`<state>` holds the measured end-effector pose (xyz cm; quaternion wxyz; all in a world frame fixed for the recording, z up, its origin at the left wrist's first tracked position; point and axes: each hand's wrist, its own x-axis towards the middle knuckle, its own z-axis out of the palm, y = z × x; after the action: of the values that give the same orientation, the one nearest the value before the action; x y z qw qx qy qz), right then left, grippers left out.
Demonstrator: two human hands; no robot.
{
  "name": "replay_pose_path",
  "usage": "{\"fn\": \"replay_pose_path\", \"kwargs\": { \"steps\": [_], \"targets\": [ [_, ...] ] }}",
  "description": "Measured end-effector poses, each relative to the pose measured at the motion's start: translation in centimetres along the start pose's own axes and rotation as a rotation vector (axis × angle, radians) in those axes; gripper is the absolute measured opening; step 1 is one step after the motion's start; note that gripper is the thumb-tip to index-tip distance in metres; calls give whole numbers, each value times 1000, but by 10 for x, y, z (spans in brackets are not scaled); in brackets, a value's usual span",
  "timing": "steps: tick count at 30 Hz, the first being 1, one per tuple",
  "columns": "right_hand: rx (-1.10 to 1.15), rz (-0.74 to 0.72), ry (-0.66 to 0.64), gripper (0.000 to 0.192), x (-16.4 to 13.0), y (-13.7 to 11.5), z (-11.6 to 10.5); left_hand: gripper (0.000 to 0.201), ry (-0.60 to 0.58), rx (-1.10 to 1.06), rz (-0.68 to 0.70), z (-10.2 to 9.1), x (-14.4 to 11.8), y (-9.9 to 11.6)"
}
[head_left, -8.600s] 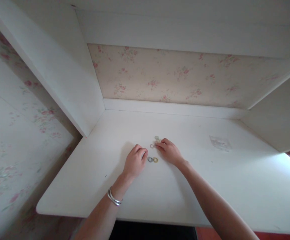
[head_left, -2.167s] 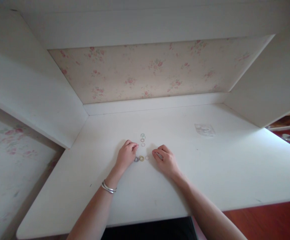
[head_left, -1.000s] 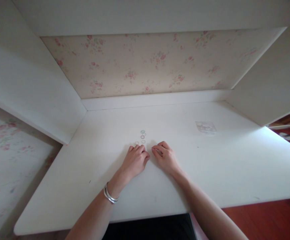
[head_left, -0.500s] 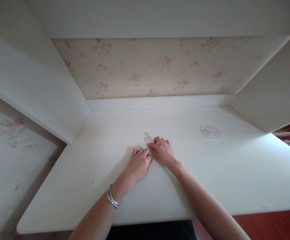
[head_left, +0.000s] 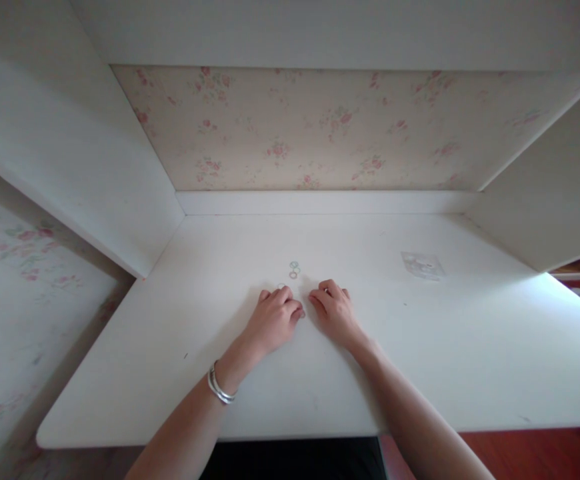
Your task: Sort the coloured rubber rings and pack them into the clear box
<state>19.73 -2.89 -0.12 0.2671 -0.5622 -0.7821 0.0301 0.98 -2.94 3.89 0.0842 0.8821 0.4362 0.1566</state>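
Both hands rest knuckles-up on the white desk (head_left: 420,373), close together near its middle.

Left hand (head_left: 273,320): fingers curled under, tips against the desk. Whether anything is pinched beneath them cannot be told. A faint ring (head_left: 281,287) peeks out just past its fingertips. Silver bangles (head_left: 219,387) on that wrist.

Right hand (head_left: 334,308): also curled loosely, fingertips down, pointed toward the left hand; the two nearly touch. Nothing visibly held; the underside is hidden.

Small coloured rings (head_left: 294,269): a tight cluster of about three lies just beyond the gap between the hands, not touched by either. They sit in a short line running away from the person.

Progress, as a judgement: some rings look already set in place in that line; any others are covered by the hands or too small to see, so the count left cannot be told.

A clear plastic bag (head_left: 423,264) lies well off to the right, flat. Floral wallpaper (head_left: 320,127) behind.
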Motion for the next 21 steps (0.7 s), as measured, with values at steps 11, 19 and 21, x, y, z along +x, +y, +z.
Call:
{"fn": "replay_pose_path", "kwargs": {
  "steps": [11,19,21],
  "targets": [
    [146,-156,6,20,-23,-9,-3,22,109,-22,-261,7,4,-41],
    [61,-220,-68,20,-21,-15,-4,23,80,-2,-274,12,4,-42],
    [47,-218,-79,20,-20,-16,-5,22,95,-4,-274,13,4,-43]
  ]
}}
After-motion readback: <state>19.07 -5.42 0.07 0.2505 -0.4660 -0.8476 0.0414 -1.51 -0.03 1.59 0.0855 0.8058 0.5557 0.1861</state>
